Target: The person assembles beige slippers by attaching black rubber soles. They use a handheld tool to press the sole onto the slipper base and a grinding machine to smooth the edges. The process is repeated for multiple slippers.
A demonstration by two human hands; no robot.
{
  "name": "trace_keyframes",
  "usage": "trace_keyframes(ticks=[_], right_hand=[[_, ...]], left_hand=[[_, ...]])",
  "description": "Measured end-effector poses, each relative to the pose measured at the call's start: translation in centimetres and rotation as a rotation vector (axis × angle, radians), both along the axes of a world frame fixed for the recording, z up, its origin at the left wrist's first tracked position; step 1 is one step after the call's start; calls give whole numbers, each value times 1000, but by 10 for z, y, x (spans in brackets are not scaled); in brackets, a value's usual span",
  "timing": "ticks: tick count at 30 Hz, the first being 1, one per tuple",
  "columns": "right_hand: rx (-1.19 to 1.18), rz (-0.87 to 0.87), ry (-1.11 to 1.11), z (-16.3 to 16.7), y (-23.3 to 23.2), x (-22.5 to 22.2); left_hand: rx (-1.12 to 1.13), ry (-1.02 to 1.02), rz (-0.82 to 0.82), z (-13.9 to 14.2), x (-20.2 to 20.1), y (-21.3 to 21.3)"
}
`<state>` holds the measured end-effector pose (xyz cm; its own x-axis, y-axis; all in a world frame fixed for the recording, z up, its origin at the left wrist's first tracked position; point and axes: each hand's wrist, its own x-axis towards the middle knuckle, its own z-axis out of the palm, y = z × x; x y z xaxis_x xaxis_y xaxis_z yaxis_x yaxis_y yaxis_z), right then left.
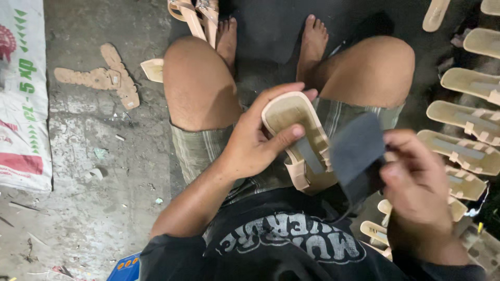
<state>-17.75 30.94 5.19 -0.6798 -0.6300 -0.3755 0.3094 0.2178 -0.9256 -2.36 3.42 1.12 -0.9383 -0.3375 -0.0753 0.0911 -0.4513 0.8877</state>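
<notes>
The left hand [255, 143] is gripping a beige sandal [302, 143] over the lap, thumb across its footbed. The right hand [416, 182] is pinching a dark insole piece [359, 151] beside it. Lining its edges up with the footbed before pressing seems wise.

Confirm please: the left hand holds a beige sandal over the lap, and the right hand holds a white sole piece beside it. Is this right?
Not quite. In the head view the left hand does hold the beige sandal over the lap, but the sole piece in the right hand is dark grey, not white.
</notes>
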Motion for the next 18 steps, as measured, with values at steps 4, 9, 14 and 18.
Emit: trace_keyframes(ticks=[4, 9, 14, 18], right_hand=[[147, 251, 56, -3, -53, 13], [65, 166, 73, -10, -74, 22], [56, 129, 78, -7, -78, 26], [34, 111, 78, -2, -83, 29]], left_hand=[[27, 91, -68, 19, 8, -10], [-7, 111, -114, 34, 12, -18], [-49, 107, -95, 39, 15, -17], [-136, 93, -83, 40, 17, -17]])
